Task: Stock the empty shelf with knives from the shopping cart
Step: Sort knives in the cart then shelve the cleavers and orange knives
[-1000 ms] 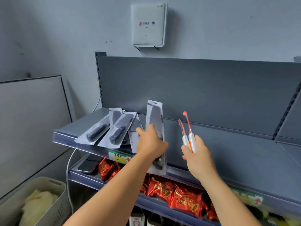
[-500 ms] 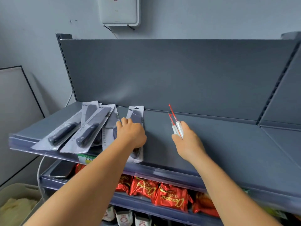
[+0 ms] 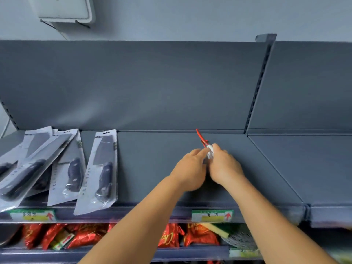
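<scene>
Several packaged black-handled knives lie on the left of the grey shelf [image 3: 171, 149]; the rightmost pack [image 3: 101, 172] lies flat by itself, its lower end over the shelf's front edge. My right hand [image 3: 224, 164] holds two small knives [image 3: 204, 144] with white handles and red blades, their tips pointing up and away. My left hand [image 3: 190, 168] has come in beside it, fingertips touching the white handles. Both hands hover over the middle of the shelf. The handles are mostly hidden between the hands.
Price tags [image 3: 212, 215] sit on the shelf's front rail. Red snack bags [image 3: 85, 237] fill the shelf below. A slotted upright [image 3: 257, 88] divides this bay from another grey shelf on the right. A white box [image 3: 64, 8] hangs on the wall above.
My left hand let go of the rightmost knife pack, which now lies on the shelf, and moved right to meet my right hand at the small red knives. The camera panned right.
</scene>
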Demonstrator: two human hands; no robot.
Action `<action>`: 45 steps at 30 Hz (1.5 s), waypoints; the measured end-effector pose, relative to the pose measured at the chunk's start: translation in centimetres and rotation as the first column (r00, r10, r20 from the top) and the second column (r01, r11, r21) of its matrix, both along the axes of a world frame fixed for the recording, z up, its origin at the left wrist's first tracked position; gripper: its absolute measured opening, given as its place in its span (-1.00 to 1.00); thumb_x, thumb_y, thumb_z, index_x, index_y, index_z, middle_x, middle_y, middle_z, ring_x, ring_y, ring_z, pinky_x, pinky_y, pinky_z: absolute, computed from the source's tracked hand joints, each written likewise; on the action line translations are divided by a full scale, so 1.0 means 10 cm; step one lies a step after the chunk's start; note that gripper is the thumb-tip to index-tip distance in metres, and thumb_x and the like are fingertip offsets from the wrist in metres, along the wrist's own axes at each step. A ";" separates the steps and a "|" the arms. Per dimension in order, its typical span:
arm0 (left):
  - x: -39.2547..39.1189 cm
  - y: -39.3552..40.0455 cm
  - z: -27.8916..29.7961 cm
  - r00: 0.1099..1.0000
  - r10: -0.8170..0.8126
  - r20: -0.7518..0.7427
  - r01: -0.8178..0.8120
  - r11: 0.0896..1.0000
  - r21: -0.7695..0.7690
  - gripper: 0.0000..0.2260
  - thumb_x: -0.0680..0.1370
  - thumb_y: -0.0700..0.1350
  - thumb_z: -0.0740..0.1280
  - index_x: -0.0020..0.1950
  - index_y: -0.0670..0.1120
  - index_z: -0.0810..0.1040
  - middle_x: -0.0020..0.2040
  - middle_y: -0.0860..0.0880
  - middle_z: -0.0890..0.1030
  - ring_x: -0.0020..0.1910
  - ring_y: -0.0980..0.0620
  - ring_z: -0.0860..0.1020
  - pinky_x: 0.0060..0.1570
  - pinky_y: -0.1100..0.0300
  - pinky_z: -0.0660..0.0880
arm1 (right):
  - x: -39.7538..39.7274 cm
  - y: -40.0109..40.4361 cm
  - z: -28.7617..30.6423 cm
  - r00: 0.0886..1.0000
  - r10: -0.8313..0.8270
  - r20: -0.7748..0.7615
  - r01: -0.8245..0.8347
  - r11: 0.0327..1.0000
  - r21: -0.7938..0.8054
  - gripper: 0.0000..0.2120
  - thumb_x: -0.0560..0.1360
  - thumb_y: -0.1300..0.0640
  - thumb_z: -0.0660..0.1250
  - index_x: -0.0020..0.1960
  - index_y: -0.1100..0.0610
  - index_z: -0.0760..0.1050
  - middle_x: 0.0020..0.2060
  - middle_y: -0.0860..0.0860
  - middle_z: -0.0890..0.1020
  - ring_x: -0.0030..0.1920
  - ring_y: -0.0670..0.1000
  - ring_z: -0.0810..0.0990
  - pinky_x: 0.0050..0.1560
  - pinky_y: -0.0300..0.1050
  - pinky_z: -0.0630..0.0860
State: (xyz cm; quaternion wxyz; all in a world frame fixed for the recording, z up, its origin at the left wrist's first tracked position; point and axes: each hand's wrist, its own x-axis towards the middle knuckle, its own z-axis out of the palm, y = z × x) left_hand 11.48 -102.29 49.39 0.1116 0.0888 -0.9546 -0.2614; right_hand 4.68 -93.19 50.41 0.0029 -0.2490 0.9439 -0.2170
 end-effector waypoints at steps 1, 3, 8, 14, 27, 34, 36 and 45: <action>-0.05 0.05 -0.03 1.000 -0.021 0.018 0.021 1.000 -0.010 -0.56 0.61 -0.20 0.11 0.50 -0.03 0.23 0.43 -0.03 0.34 0.36 -0.09 0.35 0.32 0.04 0.32 | -0.04 0.04 -0.03 1.000 -0.014 0.003 0.014 1.000 0.027 -0.69 0.63 0.07 0.07 0.35 0.06 0.26 0.24 0.11 0.47 0.24 0.18 0.45 0.04 -0.02 0.40; -0.14 0.11 -0.09 0.998 -0.042 0.052 0.045 0.998 -0.054 -0.57 0.61 -0.19 0.09 0.50 -0.03 0.23 0.44 -0.01 0.34 0.38 -0.07 0.34 0.34 0.00 0.30 | -0.12 0.12 -0.08 0.999 -0.028 0.025 0.027 0.997 0.067 -0.63 0.64 0.05 0.03 0.43 0.07 0.19 0.32 0.10 0.40 0.32 0.16 0.35 0.17 0.01 0.37; -0.22 0.19 -0.16 0.997 -0.044 0.063 0.056 0.977 -0.203 -0.60 0.64 -0.11 0.07 0.49 0.02 0.23 0.49 0.09 0.25 0.44 0.02 0.25 0.30 0.05 0.22 | -0.26 0.29 -0.09 0.989 -0.008 0.151 -0.005 0.996 0.084 -0.49 0.64 0.00 0.01 0.55 0.02 -0.03 0.44 0.10 0.19 0.41 0.18 0.15 0.35 0.01 0.23; -0.26 0.23 -0.16 0.990 -0.034 0.136 0.064 0.971 -0.229 -0.57 0.66 -0.05 -0.01 0.55 0.02 0.10 0.55 0.08 0.13 0.51 0.04 0.13 0.39 0.02 0.12 | -0.29 0.39 -0.12 0.994 -0.020 0.107 0.003 0.987 0.158 -0.62 0.57 -0.17 0.11 0.29 0.01 0.33 0.31 0.09 0.33 0.28 0.20 0.29 0.23 -0.01 0.32; 0.33 0.74 0.12 0.995 -0.086 -0.058 0.065 0.951 -0.301 -0.55 0.66 -0.01 0.03 0.54 -0.06 0.13 0.51 -0.02 0.25 0.45 -0.05 0.26 0.36 0.06 0.22 | 0.54 1.10 0.13 0.998 -0.068 0.017 0.069 0.996 -0.053 -0.49 0.64 -0.08 -0.07 0.55 0.02 0.05 0.54 -0.05 0.11 0.51 0.05 0.10 0.45 -0.03 0.10; 0.92 1.39 0.00 0.958 -0.231 -0.171 0.202 0.964 -0.174 -0.55 0.63 0.02 0.14 0.49 -0.08 0.25 0.42 -0.01 0.37 0.38 -0.03 0.33 0.29 0.12 0.31 | 1.37 1.96 -0.03 0.982 -0.185 -0.038 0.178 0.973 -0.146 -0.49 0.64 -0.07 0.00 0.56 0.02 0.04 0.53 -0.08 0.14 0.51 -0.04 0.06 0.46 -0.10 0.02; 1.05 1.60 -0.12 0.943 -0.288 -0.168 0.264 0.952 -0.153 -0.56 0.62 0.04 0.16 0.47 -0.07 0.29 0.41 0.00 0.38 0.38 0.00 0.33 0.32 0.15 0.29 | 1.58 2.20 -0.16 0.970 -0.240 -0.025 0.234 0.961 -0.150 -0.48 0.63 -0.08 0.00 0.55 0.01 0.05 0.52 -0.09 0.15 0.50 -0.05 0.07 0.45 -0.13 0.02; 1.32 2.68 -0.87 0.839 -0.545 0.010 0.541 0.830 -0.135 -0.59 0.58 0.05 0.19 0.37 -0.10 0.43 0.30 -0.06 0.50 0.29 -0.08 0.45 0.27 0.09 0.39 | 2.26 3.32 -0.94 0.836 -0.537 0.115 0.543 0.840 -0.023 -0.45 0.61 -0.16 -0.02 0.53 0.05 0.12 0.49 -0.02 0.24 0.47 0.01 0.19 0.41 -0.12 0.14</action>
